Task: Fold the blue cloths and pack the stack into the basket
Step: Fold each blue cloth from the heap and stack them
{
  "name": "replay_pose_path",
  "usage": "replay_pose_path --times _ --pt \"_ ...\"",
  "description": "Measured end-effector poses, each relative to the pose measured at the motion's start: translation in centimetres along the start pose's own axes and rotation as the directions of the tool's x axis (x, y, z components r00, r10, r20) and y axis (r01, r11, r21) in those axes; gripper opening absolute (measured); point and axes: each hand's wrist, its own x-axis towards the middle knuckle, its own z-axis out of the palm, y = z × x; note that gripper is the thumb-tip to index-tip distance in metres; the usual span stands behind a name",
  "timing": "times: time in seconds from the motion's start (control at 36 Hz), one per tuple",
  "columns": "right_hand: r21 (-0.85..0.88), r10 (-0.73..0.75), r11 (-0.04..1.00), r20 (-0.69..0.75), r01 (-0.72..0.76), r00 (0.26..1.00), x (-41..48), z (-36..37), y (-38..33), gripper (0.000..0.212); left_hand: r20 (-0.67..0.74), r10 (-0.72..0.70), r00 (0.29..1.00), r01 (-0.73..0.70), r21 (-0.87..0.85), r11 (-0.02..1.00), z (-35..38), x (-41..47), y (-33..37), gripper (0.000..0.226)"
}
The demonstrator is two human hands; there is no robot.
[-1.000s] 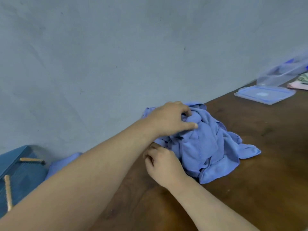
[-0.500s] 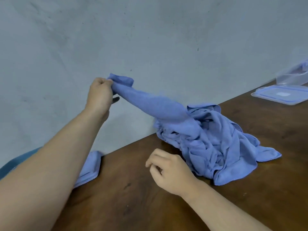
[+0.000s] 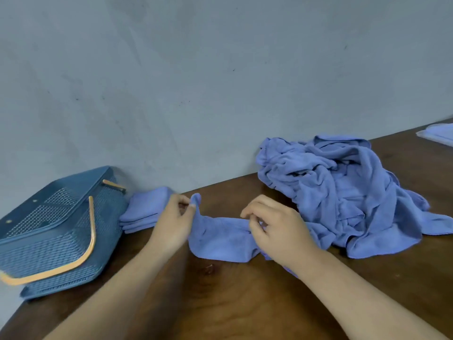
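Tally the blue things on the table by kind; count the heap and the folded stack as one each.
Basket: 1
Folded stack: 1
Crumpled heap: 1
Single cloth: 1
Flat pale-blue piece, right edge: 1
Total: 5

Cloth [image 3: 220, 239] pulled down, right hand [image 3: 277, 229] seemingly pinching

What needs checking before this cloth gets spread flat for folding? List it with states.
1. Left hand pinches a corner of the loose blue cloth: ok.
2. Right hand grips its other end: ok; whether at a corner, cannot tell.
3. Cloth clear of the crumpled pile: cannot tell, the right hand hides the gap.
4. Bare wooden table in front for spreading: ok.
5. Folded stack lies beside the blue basket, ready for another: ok.
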Motion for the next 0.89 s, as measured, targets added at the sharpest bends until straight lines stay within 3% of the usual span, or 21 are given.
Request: replay_pose_path --times 0.06,0.14,0.19,0.28,0.42,0.5,0.56,0.64,0.69,0.75,0.81,0.89 --pt "-0.166 0.075 0.984 0.046 -0.066 0.996 0.0 0.0 0.7 0.021 0.037 0.064 0.997 -0.069 0.139 0.988 0.8 -1.6 -2.0 0.012" --pt "-0.370 0.220 0.922 0.254 -0.116 0.942 -0.2 0.2 1.8 0.032 -0.003 0.175 0.985 -0.162 0.366 0.916 2.0 -3.9 -4.1 0.035" --pt "-0.446 0.303 0.887 0.374 -0.117 0.876 -0.6 0.3 2.3 0.033 -0.003 0.205 0.979 -0.184 0.430 0.884 2.8 -4.8 -5.0 0.044" --pt "-0.473 0.364 0.871 0.437 -0.134 0.823 -0.8 0.3 1.9 0.027 0.011 0.210 0.978 -0.191 0.464 0.865 3.4 -4.7 -6.5 0.043" --pt "-0.348 0.336 0.927 0.610 -0.138 0.718 -0.7 -0.9 -1.3 0.038 -0.029 0.134 0.991 -0.113 0.373 0.921 2.7 -3.1 -7.8 0.043" --pt "-0.125 0.252 0.964 0.716 -0.236 0.651 -0.4 -1.4 -3.7 0.046 -0.041 0.034 0.999 -0.031 0.071 0.997 2.0 -2.2 -8.9 0.046" --pt "-0.021 0.235 0.945 0.738 -0.326 0.633 0.0 -1.4 -4.0 0.050 -0.058 -0.042 0.997 0.035 -0.115 0.993 1.8 -2.1 -9.1 0.043" --pt "0.060 0.263 0.890 0.742 -0.452 0.617 0.4 -1.3 -3.1 0.037 -0.029 -0.127 0.991 0.115 -0.259 0.959 1.6 -2.6 -8.4 0.050" --pt "0.063 0.301 0.867 0.724 -0.494 0.621 0.2 -0.9 -2.4 0.021 0.024 -0.089 0.996 0.093 -0.263 0.960 1.7 -2.9 -8.1 0.051" --pt "0.002 0.318 0.902 0.673 -0.432 0.667 0.0 -0.4 -1.7 0.013 0.085 -0.043 0.995 0.061 -0.214 0.975 1.9 -3.1 -7.8 0.043" --pt "-0.057 0.292 0.939 0.654 -0.339 0.698 -0.4 0.2 -1.2 0.021 0.094 0.012 0.996 0.003 -0.150 0.989 1.9 -3.2 -7.7 0.027" --pt "-0.025 0.215 0.957 0.730 -0.289 0.648 -0.9 0.9 -1.7 0.030 0.075 0.057 0.996 -0.051 -0.076 0.996 1.7 -3.2 -7.8 0.008"
